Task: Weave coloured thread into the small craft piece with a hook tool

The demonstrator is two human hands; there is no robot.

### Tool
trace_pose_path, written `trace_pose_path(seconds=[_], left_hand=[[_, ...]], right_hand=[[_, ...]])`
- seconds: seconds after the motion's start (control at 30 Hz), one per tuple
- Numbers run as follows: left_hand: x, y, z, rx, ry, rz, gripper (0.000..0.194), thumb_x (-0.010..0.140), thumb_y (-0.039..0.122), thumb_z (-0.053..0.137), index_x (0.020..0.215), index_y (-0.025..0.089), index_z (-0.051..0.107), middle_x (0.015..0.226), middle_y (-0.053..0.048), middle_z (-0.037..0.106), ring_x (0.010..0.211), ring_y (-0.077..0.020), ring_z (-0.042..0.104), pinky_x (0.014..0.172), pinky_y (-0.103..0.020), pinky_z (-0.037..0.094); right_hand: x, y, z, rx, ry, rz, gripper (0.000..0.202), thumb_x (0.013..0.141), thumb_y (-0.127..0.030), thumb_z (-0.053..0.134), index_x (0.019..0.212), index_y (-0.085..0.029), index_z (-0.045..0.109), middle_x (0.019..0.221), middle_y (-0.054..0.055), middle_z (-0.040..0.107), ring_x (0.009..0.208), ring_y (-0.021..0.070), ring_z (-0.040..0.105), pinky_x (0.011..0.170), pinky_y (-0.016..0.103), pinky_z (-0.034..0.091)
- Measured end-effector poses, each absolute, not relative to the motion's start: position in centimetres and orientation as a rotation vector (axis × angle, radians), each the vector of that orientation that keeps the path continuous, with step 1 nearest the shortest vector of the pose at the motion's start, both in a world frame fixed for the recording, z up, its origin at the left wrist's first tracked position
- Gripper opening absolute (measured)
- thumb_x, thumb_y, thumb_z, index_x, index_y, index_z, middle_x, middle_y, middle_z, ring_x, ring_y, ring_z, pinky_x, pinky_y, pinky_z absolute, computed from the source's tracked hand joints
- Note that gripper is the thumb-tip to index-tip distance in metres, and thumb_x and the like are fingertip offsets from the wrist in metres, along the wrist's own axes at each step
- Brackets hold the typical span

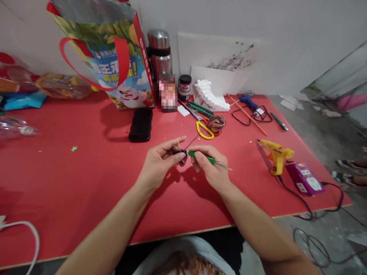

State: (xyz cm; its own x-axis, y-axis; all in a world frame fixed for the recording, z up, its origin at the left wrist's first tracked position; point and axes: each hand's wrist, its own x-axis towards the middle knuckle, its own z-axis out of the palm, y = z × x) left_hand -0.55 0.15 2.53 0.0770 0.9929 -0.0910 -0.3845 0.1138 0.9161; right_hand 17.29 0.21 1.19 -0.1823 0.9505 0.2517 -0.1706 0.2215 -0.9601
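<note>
Green-handled hook (pixel 211 160), one, clamped in the right hand (pixel 213 168); left hand (pixel 160 162) pinches one dark yarn piece (pixel 184 157).

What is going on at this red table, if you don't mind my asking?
A person's left hand pinches a small, dark, multicoloured piece of yarn work, while the right hand holds a thin metal tool with a green handle against or close to it. A dark strand of yarn runs from the piece toward a round, multicoloured ball of yarn, beside yellow-handled metal scissors.
</note>
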Motion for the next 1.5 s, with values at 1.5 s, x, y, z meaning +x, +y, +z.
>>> trace_pose_path(seconds=[1.5], left_hand=[[-1.0,0.6,2.1,1.029,0.882,1.375,0.060,0.073,0.014,0.092,0.130,0.028,0.078,0.080,0.002,0.067,0.071,-0.0089,0.068,0.073,-0.021,0.062]], right_hand=[[17.2,0.1,0.9,-0.732,-1.342,1.250,0.018,0.104,-0.033,0.064,0.111,-0.025,0.078,0.078,-0.001,0.067,0.058,0.0097,0.058,0.056,0.026,0.050]])
